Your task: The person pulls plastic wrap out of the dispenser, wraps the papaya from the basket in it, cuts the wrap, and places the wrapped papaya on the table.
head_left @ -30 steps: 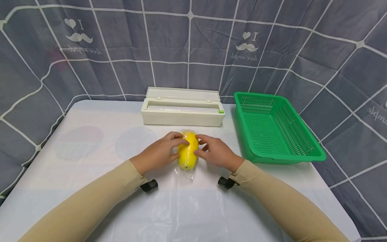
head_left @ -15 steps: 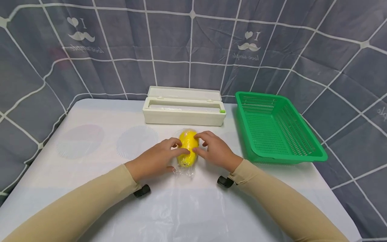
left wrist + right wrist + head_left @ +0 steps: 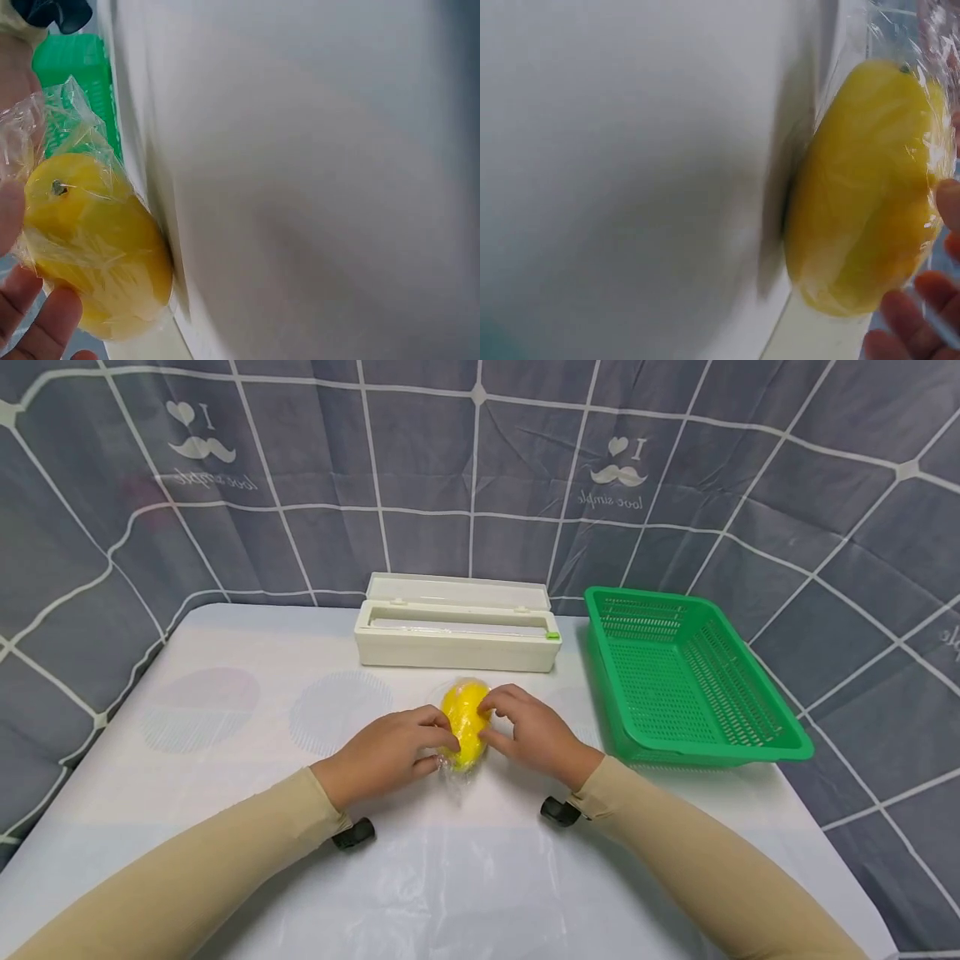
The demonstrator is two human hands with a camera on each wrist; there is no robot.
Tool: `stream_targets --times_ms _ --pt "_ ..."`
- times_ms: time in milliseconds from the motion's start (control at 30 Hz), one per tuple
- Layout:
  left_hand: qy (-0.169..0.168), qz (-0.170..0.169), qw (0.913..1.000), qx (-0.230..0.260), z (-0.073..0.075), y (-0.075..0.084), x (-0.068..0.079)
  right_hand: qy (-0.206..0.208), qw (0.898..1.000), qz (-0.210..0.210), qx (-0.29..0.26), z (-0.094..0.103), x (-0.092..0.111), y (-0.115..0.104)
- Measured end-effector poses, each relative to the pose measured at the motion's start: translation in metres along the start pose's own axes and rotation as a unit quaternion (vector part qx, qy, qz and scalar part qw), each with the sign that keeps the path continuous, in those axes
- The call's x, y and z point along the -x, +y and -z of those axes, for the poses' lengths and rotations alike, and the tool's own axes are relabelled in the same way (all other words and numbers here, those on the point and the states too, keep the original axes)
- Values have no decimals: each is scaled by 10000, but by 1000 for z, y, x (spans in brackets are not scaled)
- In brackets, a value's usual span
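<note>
A yellow oblong fruit [image 3: 468,714], its kind unclear, lies on the table in clear cling film [image 3: 75,112]. My left hand [image 3: 382,756] holds its left side, fingers bent over the film near the lower end. From the right, my right hand [image 3: 536,735] holds the opposite side with curved fingers and thumb. A short stem and loose, crinkled film show at one end of the fruit in the left wrist view. In the right wrist view, fingertips [image 3: 907,315] lie along its edge. The underside is hidden.
Behind the fruit stands a white cling-film dispenser [image 3: 457,652], its lid raised and a roll inside. A green slotted plastic basket [image 3: 630,739] sits on the right of the white-covered table [image 3: 480,885]. A grey checked curtain [image 3: 420,452] hangs behind.
My left fingers have shifted down toward the fruit's near end and the film there. The fruit has turned slightly. My right hand stays at its right side.
</note>
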State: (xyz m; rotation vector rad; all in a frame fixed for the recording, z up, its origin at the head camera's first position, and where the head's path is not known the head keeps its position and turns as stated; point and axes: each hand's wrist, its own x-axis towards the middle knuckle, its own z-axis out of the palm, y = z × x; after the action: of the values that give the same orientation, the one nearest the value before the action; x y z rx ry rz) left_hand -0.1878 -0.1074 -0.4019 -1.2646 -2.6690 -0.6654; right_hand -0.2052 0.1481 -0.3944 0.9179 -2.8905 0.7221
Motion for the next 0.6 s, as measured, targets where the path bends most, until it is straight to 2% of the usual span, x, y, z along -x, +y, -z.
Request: stream_targets --times_ms 100,200,333,600 --pt "40 272 9992 291 0 -1 0 -1 9966 771 293 0 5 -3" --pt "83 494 9972 558 1 -4 -1 -152 9909 1250 473 0 9 -7" --pt "107 755 9931 893 1 -6 -3 -178 9882 1383 628 -5 11 -13" --pt "256 1143 9837 1362 1 -8 -10 576 9827 1525 879 -15 6 -22"
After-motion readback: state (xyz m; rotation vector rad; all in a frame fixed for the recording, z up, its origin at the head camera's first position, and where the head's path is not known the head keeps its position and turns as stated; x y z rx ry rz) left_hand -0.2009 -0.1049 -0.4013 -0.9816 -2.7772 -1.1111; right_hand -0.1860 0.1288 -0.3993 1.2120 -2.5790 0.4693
